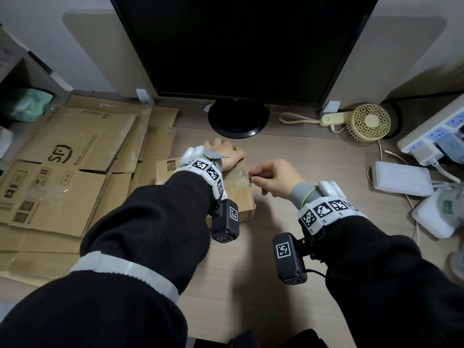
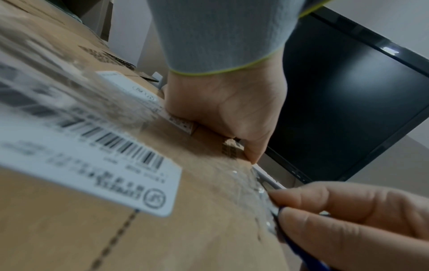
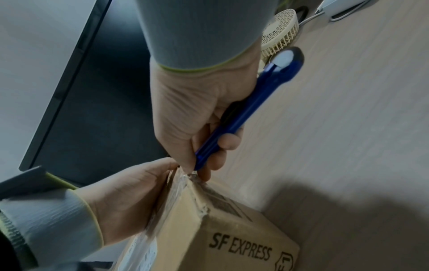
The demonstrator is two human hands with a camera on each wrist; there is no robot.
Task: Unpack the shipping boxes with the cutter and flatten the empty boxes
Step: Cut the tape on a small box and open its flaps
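A small brown SF Express shipping box [image 1: 238,194] [image 2: 185,229] [image 3: 220,238], sealed with clear tape, sits on the wooden desk in front of me. My left hand [image 1: 226,154] [image 2: 227,110] [image 3: 125,198] holds its far end, palm on top and thumb at the right top edge; its fingers are hidden behind the box. My right hand [image 1: 273,179] [image 3: 192,110] [image 2: 348,220] grips a blue cutter [image 1: 254,175] [image 3: 232,124] [image 2: 301,253]. The cutter's tip touches the taped upper right edge of the box, just beside my left thumb.
Several flattened cardboard boxes [image 1: 70,159] lie stacked at the left. A dark monitor [image 1: 238,46] on a round base [image 1: 238,119] stands behind the box. At the right are a cream fan [image 1: 369,121], a power strip [image 1: 431,136] and white devices [image 1: 401,178] with cables.
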